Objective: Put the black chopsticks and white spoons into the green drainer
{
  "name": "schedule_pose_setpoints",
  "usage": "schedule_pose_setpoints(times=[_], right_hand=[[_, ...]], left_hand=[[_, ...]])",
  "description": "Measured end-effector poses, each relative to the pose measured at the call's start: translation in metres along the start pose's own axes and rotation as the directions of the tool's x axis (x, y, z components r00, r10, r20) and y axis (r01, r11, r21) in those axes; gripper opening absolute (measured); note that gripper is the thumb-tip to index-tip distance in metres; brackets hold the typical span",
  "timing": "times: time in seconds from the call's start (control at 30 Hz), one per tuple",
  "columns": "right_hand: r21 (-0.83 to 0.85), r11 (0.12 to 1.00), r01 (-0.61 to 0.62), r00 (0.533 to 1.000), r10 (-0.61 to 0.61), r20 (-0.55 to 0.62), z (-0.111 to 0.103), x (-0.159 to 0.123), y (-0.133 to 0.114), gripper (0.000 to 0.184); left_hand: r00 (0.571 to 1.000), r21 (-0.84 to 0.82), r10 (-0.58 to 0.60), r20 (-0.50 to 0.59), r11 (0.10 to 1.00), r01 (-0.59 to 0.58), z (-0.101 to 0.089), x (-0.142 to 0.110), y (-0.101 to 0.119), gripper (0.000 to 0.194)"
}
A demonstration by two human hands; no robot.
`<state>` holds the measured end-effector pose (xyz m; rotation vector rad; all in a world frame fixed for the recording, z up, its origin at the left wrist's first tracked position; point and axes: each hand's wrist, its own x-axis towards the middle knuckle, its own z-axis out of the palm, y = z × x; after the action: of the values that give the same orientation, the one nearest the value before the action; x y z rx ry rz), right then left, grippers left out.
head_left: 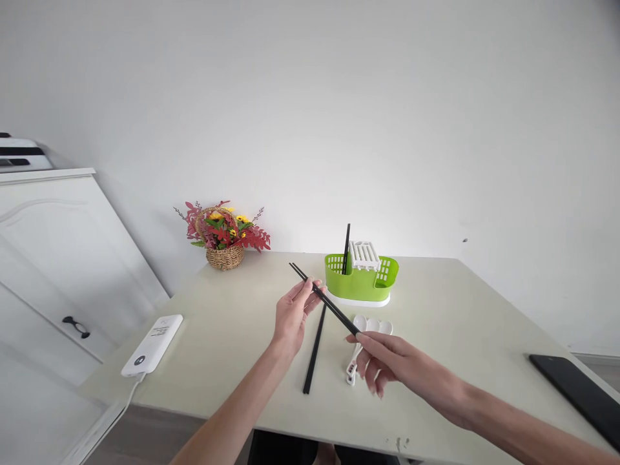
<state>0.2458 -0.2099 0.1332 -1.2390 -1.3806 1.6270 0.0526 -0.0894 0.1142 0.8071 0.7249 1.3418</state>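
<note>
A pair of black chopsticks (334, 310) slants above the table between my two hands. Near its thinner, upper-left end my left hand (294, 310) pinches it. My right hand (387, 357) grips the thicker, lower-right end between thumb and fingers. Beneath them, another pair of black chopsticks (314, 352) lies on the table. Several white spoons (372, 325) rest there too, their handles partly covered by my right hand. Behind stands a green utensil basket (357, 284) with a white base and a white slotted rack (365, 256). Black chopsticks (346, 248) stand upright in its left compartment.
A wicker basket of artificial flowers (225, 257) stands at the table's back left. Along the left edge lies a white power bank (152, 345) with a cable. A black phone (576, 394) lies at the right edge. A white cabinet (62, 258) adjoins the left side.
</note>
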Motion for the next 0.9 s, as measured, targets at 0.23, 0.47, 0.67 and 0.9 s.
schedule_pose_setpoints(times=[0.23,0.47,0.67,0.9], right_hand=[[0.082,0.996,-0.027,0.988,0.039,-0.152,0.0,0.007,0.013,0.068],[0.029,0.997,-0.067,0.984,0.071,-0.163,-0.002,0.003,0.02,0.07],[-0.136,0.99,-0.027,0.978,-0.002,-0.208,-0.005,0.006,0.031,0.071],[-0.297,0.954,0.028,0.974,-0.093,-0.208,-0.019,0.012,0.041,0.06]], left_hand=[[0.998,0.016,-0.04,0.046,0.999,0.039,0.006,-0.009,-0.005,0.035],[0.991,0.07,-0.072,0.114,0.995,0.065,0.009,-0.013,-0.002,0.039],[0.985,0.19,-0.113,0.127,0.978,0.088,0.001,-0.006,0.003,0.037],[0.997,0.182,0.012,0.074,0.983,-0.025,0.002,0.009,0.012,0.034]])
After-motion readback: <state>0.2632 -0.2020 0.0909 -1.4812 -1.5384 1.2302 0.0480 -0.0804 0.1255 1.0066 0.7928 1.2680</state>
